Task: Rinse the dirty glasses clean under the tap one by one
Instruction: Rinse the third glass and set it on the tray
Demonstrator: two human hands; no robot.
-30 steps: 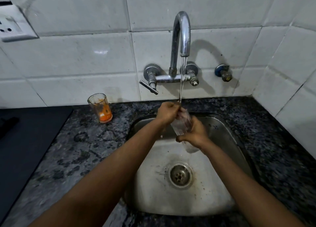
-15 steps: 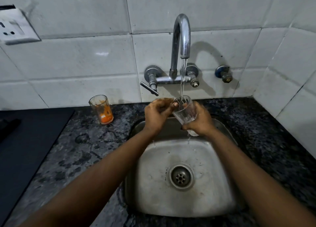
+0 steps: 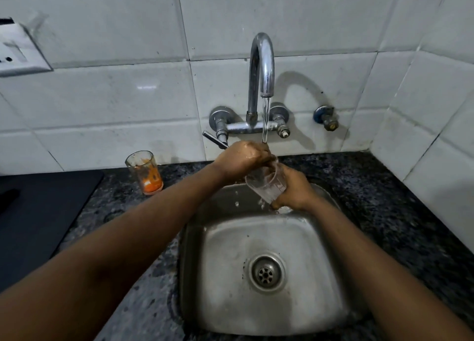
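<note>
A clear glass (image 3: 268, 186) is tilted over the back of the steel sink (image 3: 320, 276), under the running chrome tap (image 3: 261, 66). My right hand (image 3: 295, 189) grips the glass around its lower part. My left hand (image 3: 242, 158) covers the glass mouth with its fingers reaching inside, and the water stream falls on that hand. A second glass (image 3: 145, 172), smeared with orange residue, stands upright on the dark granite counter (image 3: 384, 199) to the left of the sink.
A black cooktop (image 3: 38, 212) lies at the left of the counter. White tiled walls close the back and right side. A switch socket (image 3: 18, 50) sits on the wall at the upper left. A small valve (image 3: 325, 117) sticks out right of the tap.
The glass was lifted toward the tap and then turned; my left hand moved from its rim to cover the mouth with fingers inside.
</note>
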